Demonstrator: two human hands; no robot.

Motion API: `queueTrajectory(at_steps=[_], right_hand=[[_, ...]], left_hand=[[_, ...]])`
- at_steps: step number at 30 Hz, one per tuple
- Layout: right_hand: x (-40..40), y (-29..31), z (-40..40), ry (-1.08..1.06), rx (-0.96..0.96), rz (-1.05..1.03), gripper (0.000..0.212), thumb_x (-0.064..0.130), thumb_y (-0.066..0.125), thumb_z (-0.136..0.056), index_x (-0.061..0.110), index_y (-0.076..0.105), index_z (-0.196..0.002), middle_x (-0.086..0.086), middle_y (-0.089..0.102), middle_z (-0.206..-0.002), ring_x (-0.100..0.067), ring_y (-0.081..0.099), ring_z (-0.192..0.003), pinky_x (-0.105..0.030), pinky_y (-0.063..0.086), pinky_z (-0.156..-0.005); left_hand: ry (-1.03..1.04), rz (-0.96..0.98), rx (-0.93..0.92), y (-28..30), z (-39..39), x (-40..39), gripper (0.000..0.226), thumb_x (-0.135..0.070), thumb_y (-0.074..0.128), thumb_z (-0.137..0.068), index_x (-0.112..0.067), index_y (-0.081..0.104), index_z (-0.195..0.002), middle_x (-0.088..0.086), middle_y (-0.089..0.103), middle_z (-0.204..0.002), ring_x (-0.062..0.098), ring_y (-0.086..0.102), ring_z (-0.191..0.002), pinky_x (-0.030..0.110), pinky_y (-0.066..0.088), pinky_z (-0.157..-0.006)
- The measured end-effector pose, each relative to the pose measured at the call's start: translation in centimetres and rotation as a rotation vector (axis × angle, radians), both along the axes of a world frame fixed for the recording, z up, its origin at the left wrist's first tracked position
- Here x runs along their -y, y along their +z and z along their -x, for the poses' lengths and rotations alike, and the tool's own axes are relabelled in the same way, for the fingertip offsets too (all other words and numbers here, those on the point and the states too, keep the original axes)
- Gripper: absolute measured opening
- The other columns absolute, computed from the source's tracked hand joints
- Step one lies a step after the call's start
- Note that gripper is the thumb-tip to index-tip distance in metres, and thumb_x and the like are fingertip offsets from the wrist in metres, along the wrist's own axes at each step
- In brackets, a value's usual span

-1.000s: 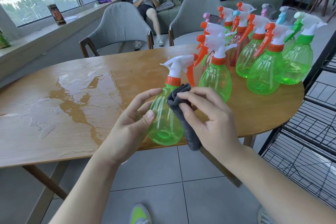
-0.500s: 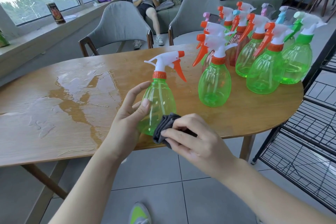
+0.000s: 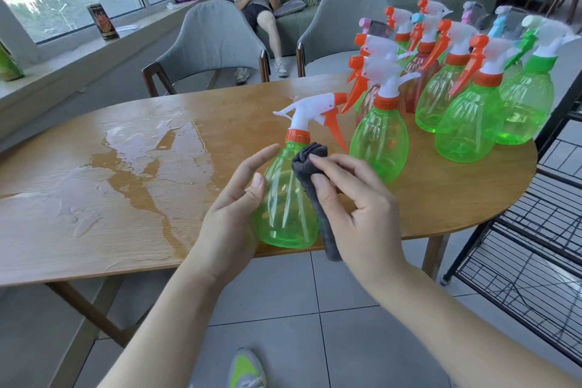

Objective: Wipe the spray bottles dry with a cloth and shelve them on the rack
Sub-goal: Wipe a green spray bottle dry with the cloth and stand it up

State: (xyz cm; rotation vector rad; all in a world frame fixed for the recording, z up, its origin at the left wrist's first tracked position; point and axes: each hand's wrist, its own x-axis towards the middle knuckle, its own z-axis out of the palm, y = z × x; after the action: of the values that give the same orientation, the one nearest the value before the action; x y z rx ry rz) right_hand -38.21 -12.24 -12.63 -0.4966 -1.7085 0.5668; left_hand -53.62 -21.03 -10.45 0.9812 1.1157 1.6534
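From the head camera, the wiping step is under way on one bottle. The left hand (image 3: 233, 214) is cradling a translucent green plastic spray bottle with a white trigger head and orange collar (image 3: 285, 198), thumb lying on its side and fingers curved behind it, holding it upright in front of the near edge of the oval wooden worktop (image 3: 78, 230). The right hand (image 3: 362, 208) is pinching a dark grey rolled cloth (image 3: 310, 173) between thumb and fingers and pressing its top against the bottle's shoulder, just under the collar; the cloth's tail is hanging down past the bottle's base. Both forearms are reaching forward from below, wrists bent slightly inward towards each other.

A cluster of similar green and reddish spray bottles (image 3: 466, 123) is standing at the right end of the worktop, and a puddle of water (image 3: 132, 161) is spreading across its left half. The black wire rack (image 3: 535, 246) is standing just beside the worktop on the right.

By my reading, the next move is calling for drawing the cloth down and around the body, then carrying the bottle right to the rack.
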Motion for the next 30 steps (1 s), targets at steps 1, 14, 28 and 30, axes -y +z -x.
queueTrajectory(at_steps=[1, 14, 28, 30], right_hand=[[0.1, -0.1, -0.1, 0.011, 0.000, 0.011, 0.026, 0.011, 0.065, -0.100, 0.006, 0.075, -0.123, -0.002, 0.067, -0.117, -0.008, 0.064, -0.110, -0.017, 0.047, -0.096], [0.5, 0.9, -1.4, 0.106, 0.025, -0.138, 0.016, -0.001, 0.068, -0.096, 0.000, 0.077, -0.109, -0.011, 0.067, -0.109, -0.010, 0.066, -0.098, -0.023, 0.051, -0.089], [-0.4, 1.2, -0.9, -0.107, -0.017, -0.436, 0.014, -0.001, 0.074, -0.095, -0.003, 0.077, -0.108, -0.016, 0.072, -0.106, -0.030, 0.071, -0.098, -0.037, 0.056, -0.093], [-0.6, 1.4, -1.0, -0.157, -0.054, -0.381, 0.015, -0.001, 0.076, -0.093, -0.002, 0.077, -0.108, -0.014, 0.073, -0.108, -0.026, 0.072, -0.100, -0.035, 0.057, -0.094]], left_hand=[[0.029, 0.008, 0.025, 0.2, -0.4, 0.0, 0.039, -0.027, 0.044, -0.109, -0.024, 0.059, -0.145, 0.012, 0.070, -0.137, 0.029, 0.070, -0.120, 0.043, 0.061, -0.094], [0.123, -0.085, 0.346, 1.4, -1.8, -1.0, 0.059, -0.032, 0.066, -0.102, -0.029, 0.045, -0.157, 0.015, 0.060, -0.149, 0.037, 0.061, -0.131, 0.046, 0.056, -0.094], [0.106, -0.202, 0.551, 2.2, -4.7, -2.5, 0.045, -0.023, 0.069, -0.096, -0.033, 0.051, -0.137, 0.018, 0.071, -0.121, 0.031, 0.076, -0.099, 0.039, 0.063, -0.075], [0.119, -0.215, 0.514, 2.1, -4.8, -2.6, 0.047, -0.023, 0.071, -0.094, -0.035, 0.054, -0.136, 0.019, 0.063, -0.136, 0.031, 0.074, -0.102, 0.041, 0.062, -0.075]])
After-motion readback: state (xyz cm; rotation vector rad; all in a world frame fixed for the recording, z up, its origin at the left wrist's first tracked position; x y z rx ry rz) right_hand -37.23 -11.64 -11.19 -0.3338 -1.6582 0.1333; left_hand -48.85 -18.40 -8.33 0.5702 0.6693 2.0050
